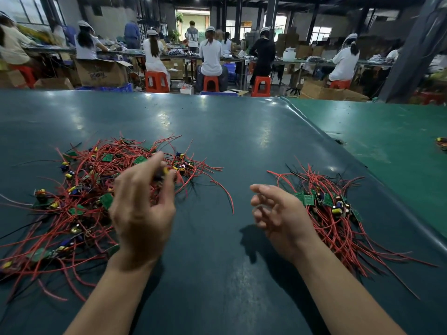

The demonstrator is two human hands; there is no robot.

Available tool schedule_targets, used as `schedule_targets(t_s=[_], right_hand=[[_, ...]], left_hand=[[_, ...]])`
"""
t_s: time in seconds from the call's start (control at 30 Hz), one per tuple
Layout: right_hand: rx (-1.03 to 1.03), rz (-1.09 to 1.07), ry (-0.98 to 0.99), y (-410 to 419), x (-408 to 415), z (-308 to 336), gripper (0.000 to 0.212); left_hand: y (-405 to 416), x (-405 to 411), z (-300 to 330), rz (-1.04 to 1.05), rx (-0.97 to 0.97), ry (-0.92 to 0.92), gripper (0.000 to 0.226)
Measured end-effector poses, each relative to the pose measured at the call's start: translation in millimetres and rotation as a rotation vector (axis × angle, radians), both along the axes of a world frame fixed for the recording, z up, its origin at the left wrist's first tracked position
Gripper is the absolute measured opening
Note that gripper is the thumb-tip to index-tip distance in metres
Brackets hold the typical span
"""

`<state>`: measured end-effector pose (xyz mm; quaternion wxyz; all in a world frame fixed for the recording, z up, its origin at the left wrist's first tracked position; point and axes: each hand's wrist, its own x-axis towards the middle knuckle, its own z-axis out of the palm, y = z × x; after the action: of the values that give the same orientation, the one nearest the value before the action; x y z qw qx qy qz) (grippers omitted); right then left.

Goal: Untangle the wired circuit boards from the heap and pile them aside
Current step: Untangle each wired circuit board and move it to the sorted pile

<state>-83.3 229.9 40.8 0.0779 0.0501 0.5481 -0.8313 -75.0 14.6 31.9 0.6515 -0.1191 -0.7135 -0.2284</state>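
Head view. The left hand (142,209) is raised over the near edge of the heap (92,194), its fingers curled and blurred; thumb and fingertips pinch a small wired board (164,170) with a yellow part, most of it hidden by the fingers, so its outline cannot be made out. The hand also covers the middle of the heap behind it. The right hand (278,213) hovers empty above the mat, palm turned inward, fingers loosely spread and slightly bent; it hides the left fringe of the sorted pile (329,209). Both forearms run out of the lower frame edge.

The heap lies left on the dark green mat (217,141), and its wires are cut off by the left frame edge. The sorted pile lies right, near the raised seam (338,151) where the mat meets a lighter green surface (387,131). Between heap and pile, and across the far half of the mat, the surface is bare.

The boards are small green rectangles carrying yellow, blue and copper-coloured components, each trailing long red and black wires; in the heap the wires cross at all angles, in the pile they run mostly toward the viewer.

Seated workers (210,59) on red stools (157,81) fill the background.
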Motion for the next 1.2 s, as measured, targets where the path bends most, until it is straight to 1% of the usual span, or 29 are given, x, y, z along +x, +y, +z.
schedule_targets(t_s=[0.1, 0.17, 0.23, 0.3, 0.33, 0.4, 0.47, 0.5, 0.53, 0.57, 0.6, 0.67, 0.73, 0.77, 0.8, 0.87, 0.9, 0.93, 1.0, 1.03, 1.1, 1.13, 1.2], right_hand=[[0.11, 0.243, 0.007, -12.0, 4.7, -2.3, 0.04], [0.081, 0.335, 0.035, -17.5, 7.6, -4.3, 0.042], [-0.019, 0.318, 0.085, -17.6, 8.3, -5.1, 0.033], [-0.074, 0.239, 0.135, -13.2, 7.3, -4.5, 0.026], [-0.068, 0.19, 0.16, -10.9, 6.7, -3.5, 0.023], [-0.044, 0.097, 0.206, -8.1, 4.9, -2.0, 0.019], [-0.065, 0.018, 0.23, -6.7, 3.6, -0.1, 0.016], [-0.085, -0.016, 0.235, -5.6, 3.3, 0.6, 0.016], [-0.102, -0.039, 0.237, -4.8, 3.0, 1.2, 0.016], [-0.112, -0.045, 0.236, -3.8, 3.0, 1.3, 0.014], [-0.113, -0.033, 0.235, -3.6, 3.6, 1.5, 0.012], [-0.088, 0.009, 0.255, -5.0, 5.0, -0.4, 0.01], [-0.01, 0.027, 0.329, -7.9, 6.8, -3.3, 0.009], [0.058, 0.031, 0.387, -8.9, 7.5, -4.7, 0.009], [0.148, 0.034, 0.459, -8.9, 8.4, -5.8, 0.014], [0.379, 0.044, 0.617, -10.5, 9.8, -9.4, 0.034], [0.471, 0.05, 0.671, -11.1, 10.1, -12.0, 0.04], [0.519, 0.051, 0.691, -12.3, 10.4, -13.1, 0.042], [0.523, 0.031, 0.674, -14.6, 10.5, -14.4, 0.037], [0.478, 0.01, 0.628, -15.5, 10.1, -14.0, 0.03], [0.31, -0.028, 0.44, -14.6, 8.1, -10.8, 0.012], [0.259, -0.016, 0.343, -12.9, 6.9, -8.6, 0.011], [0.22, 0.09, 0.23, -11.1, 7.0, -7.8, 0.032]], left_hand=[[23.9, 5.5, -7.7, -0.272, -0.121, -0.026, 0.04], [40.2, 9.4, -14.4, -0.418, -0.209, -0.073, 0.047], [50.6, 9.9, -20.2, -0.517, -0.256, -0.111, 0.048], [52.4, 8.3, -22.5, -0.525, -0.231, -0.152, 0.043], [50.4, 7.1, -22.0, -0.485, -0.207, -0.174, 0.038], [44.0, 5.4, -19.4, -0.344, -0.172, -0.189, 0.026], [41.7, 6.1, -18.1, -0.237, -0.148, -0.153, 0.015], [43.1, 7.8, -18.1, -0.248, -0.141, -0.147, 0.014], [45.7, 10.0, -18.8, -0.299, -0.135, -0.183, 0.019], [48.9, 12.1, -19.6, -0.368, -0.113, -0.266, 0.025], [51.9, 13.2, -19.9, -0.423, -0.067, -0.374, 0.029], [56.9, 13.2, -19.8, -0.506, 0.089, -0.564, 0.028], [61.8, 12.5, -19.5, -0.673, 0.352, -0.677, 0.022], [63.3, 11.4, -18.8, -0.767, 0.481, -0.706, 0.022], [63.9, 10.0, -18.4, -0.84, 0.571, -0.712, 0.024], [62.2, 6.3, -18.2, -0.918, 0.667, -0.703, 0.022], [60.5, 4.9, -17.8, -0.968, 0.747, -0.706, 0.02], [59.0, 4.0, -17.3, -1.039, 0.852, -0.719, 0.02], [55.9, 2.1, -16.8, -1.154, 1.011, -0.755, 0.02], [55.5, 1.8, -16.3, -1.169, 1.025, -0.779, 0.02], [57.5, 2.7, -15.8, -1.185, 0.996, -0.817, 0.02], [59.0, 3.6, -15.4, -1.216, 0.981, -0.845, 0.022], [61.3, 5.7, -13.7, -1.301, 0.945, -0.964, 0.026]])
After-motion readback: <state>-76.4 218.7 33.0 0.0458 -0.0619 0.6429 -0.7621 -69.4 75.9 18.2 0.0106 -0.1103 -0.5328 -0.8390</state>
